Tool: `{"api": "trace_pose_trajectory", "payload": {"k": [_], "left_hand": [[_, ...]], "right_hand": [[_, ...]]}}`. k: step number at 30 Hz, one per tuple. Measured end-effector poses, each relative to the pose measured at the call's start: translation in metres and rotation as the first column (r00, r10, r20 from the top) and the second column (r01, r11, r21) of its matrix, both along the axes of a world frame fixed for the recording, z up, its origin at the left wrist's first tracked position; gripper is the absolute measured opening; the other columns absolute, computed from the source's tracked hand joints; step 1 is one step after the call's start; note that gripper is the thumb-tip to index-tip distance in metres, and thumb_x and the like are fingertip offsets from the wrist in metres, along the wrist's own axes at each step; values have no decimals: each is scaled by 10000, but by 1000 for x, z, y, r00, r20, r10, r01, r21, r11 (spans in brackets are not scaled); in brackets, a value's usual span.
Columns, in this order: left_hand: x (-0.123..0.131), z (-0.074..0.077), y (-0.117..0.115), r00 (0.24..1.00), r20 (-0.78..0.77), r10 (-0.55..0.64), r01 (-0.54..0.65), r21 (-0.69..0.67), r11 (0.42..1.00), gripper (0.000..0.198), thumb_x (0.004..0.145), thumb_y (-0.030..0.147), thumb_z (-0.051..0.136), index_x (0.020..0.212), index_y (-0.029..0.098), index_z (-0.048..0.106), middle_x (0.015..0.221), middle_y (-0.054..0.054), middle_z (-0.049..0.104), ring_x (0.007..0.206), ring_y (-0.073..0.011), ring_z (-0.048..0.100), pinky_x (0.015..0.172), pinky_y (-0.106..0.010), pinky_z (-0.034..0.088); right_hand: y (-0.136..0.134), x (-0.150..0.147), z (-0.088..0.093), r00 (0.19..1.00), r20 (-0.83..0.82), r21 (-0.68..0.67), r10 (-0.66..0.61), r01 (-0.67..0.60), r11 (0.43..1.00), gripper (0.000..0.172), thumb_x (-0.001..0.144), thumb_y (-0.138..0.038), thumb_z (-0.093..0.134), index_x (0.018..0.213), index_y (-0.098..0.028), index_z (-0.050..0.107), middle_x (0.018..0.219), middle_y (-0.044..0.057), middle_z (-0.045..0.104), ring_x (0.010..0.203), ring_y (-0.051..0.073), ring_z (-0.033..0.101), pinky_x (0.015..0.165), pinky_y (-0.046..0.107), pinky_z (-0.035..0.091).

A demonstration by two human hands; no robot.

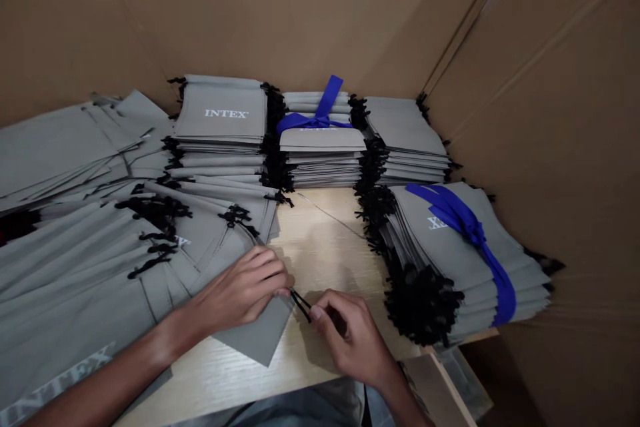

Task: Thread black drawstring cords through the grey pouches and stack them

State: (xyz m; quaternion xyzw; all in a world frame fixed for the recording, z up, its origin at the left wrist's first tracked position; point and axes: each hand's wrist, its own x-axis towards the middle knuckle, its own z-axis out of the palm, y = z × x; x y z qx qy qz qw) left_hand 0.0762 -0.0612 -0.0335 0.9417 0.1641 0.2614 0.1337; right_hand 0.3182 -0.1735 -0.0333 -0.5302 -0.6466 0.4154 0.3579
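Observation:
Between my two hands runs a short black drawstring cord, doubled. My left hand pinches its upper end, over the corner of a grey drawstring bag that lies on the table. My right hand grips the other end between thumb and forefinger. The bag lies partly under my left hand and forearm. Close behind my left wrist are more grey bags with knotted black cord ends.
A loose pile of grey bags covers the left side. Stacked bags stand along the back, one stack tied with a blue ribbon. At right lies another bundle with a blue ribbon. Cardboard walls enclose the wooden table.

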Motion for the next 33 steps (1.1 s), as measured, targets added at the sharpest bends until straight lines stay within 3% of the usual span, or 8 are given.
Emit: {"api": "trace_pose_trajectory", "payload": {"k": [10, 21, 26, 29, 31, 33], "left_hand": [[0, 0, 1, 1000, -4, -11, 11, -39, 999, 242, 1155, 122, 436, 1087, 206, 653, 865, -13, 645, 869, -208, 585, 864, -323, 413], [-2, -1, 0, 1000, -23, -11, 10, -57, 998, 248, 1129, 81, 453, 1072, 202, 662, 875, -20, 648, 881, -213, 580, 858, -316, 410], [0, -1, -2, 1000, 17, -7, 8, -54, 999, 199, 1145, 143, 498, 1136, 206, 686, 900, -23, 695, 868, -207, 613, 865, -322, 436], [-2, -2, 0, 999, 36, 8, -7, -36, 999, 225, 1173, 207, 470, 1274, 203, 671, 1034, -54, 762, 977, -220, 663, 965, -353, 455], [-7, -2, 7, 997, 49, 58, -58, -12, 998, 264, 1186, 239, 429, 1317, 201, 655, 1115, -78, 783, 1077, -242, 675, 1036, -390, 450], [-12, 1, 18, 988, 50, 149, -151, 33, 988, 261, 1187, 257, 423, 1226, 200, 674, 1068, -77, 782, 1047, -250, 675, 1004, -397, 466]], "right_hand": [[-7, 0, -3, 1000, 14, 31, 17, -18, 999, 245, 1059, -244, 544, 816, -226, 565, 736, -22, 588, 674, 135, 556, 632, 255, 365], [-9, 1, -8, 999, 8, 55, 43, -43, 998, 180, 909, -138, 552, 764, -234, 504, 720, -30, 579, 675, 129, 551, 634, 236, 368], [-6, -1, -6, 1000, -10, 33, 0, 0, 999, 219, 985, -192, 563, 770, -227, 547, 710, -30, 578, 654, 125, 549, 612, 231, 372], [-3, -3, -4, 1000, -12, 33, -28, 29, 999, 249, 1038, -235, 570, 790, -223, 583, 720, -26, 599, 660, 126, 558, 618, 236, 380], [-3, -4, -4, 999, -16, 35, -35, 35, 999, 256, 1051, -247, 571, 797, -222, 596, 720, -24, 609, 657, 128, 563, 615, 238, 382], [-3, -5, -4, 999, -20, 34, -35, 35, 999, 260, 1058, -257, 570, 802, -222, 603, 726, -20, 617, 662, 131, 573, 615, 238, 389]]}}
